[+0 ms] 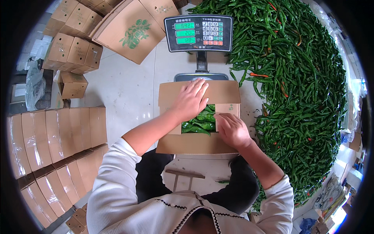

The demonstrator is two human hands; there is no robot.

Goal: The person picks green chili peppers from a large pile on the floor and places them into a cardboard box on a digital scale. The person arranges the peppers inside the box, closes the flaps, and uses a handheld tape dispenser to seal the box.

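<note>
A cardboard box full of green chili peppers rests at the base of a digital platform scale with a lit display. Both end flaps are folded inward over the peppers, while the wide far and near flaps spread outward. My left hand lies flat with its fingers on the far flap, its palm over the box's opening. On the right end flap, my right hand rests with bent fingers near the flap's inner edge. The undersides of both hands are hidden.
A large heap of green chili peppers, with a few red ones, covers the floor at right. Taped cardboard boxes stand in rows at left. Flattened cartons and smaller boxes are at the upper left. A loose pepper lies between the legs.
</note>
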